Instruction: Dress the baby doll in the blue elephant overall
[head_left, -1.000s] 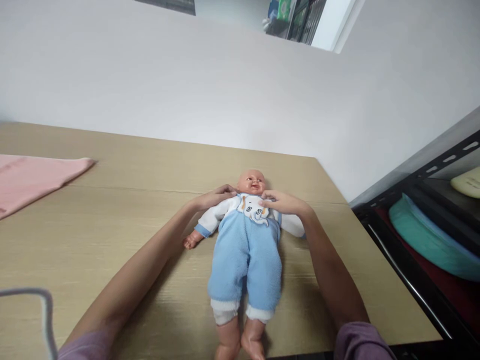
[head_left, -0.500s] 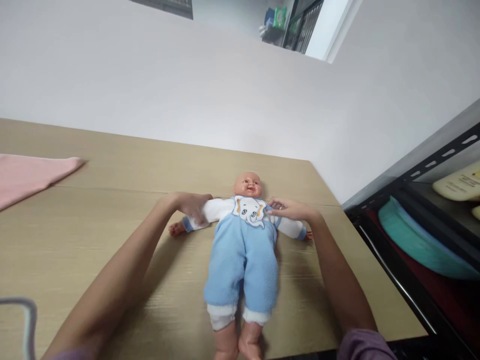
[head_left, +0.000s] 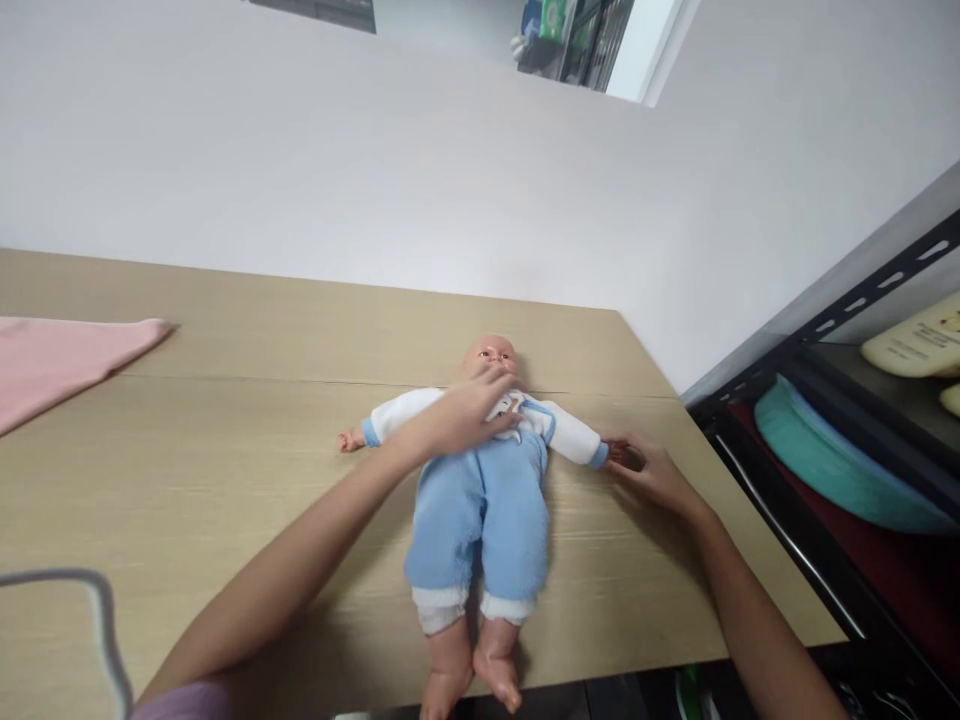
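Observation:
A baby doll lies on its back on the table, dressed in a fleecy blue-and-white outfit with an elephant motif on the chest. Across the doll's chest rests my left hand, fingers stretched out, hiding most of the motif and part of the doll's chin. My right hand is closed around the small doll's hand at the end of the sleeve on the right. The other doll arm reaches out to the left, and its bare feet lie towards me near the table's front edge.
A pink cloth lies on the wooden table at the left. A grey curved tube shows at lower left. To the right stands a dark metal shelf with a teal basin and a cream bottle. A white wall rises behind.
My left hand has moved from the doll's sleeve on the left onto its chest. My right hand has slid from the shoulder outward to the doll's hand.

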